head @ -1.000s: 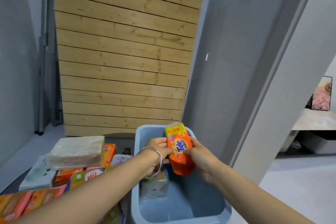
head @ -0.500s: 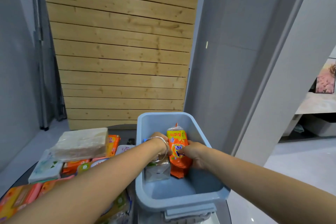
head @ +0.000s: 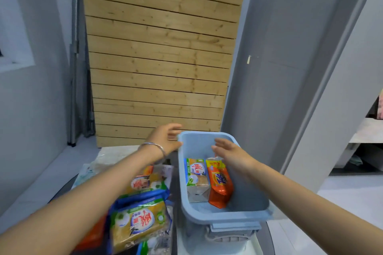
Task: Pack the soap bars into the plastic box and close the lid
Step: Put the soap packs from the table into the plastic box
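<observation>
The orange Tide soap bar stands on end, leaning a little, inside the blue plastic box. It is pressed against a green-and-white wrapped soap bar on its left, and both sit toward the box's left wall. The right hand hangs over the box just above the Tide bar's top end, fingers spread and straight, grasping nothing. The left hand, with a silver bracelet at its wrist, is at the box's far left corner with relaxed fingers and also holds nothing; whether it touches the rim is unclear. Left of the box lies a loose pile of wrapped soap bars, partly under the left forearm. A slatted wooden panel leans against the grey wall behind.
</observation>
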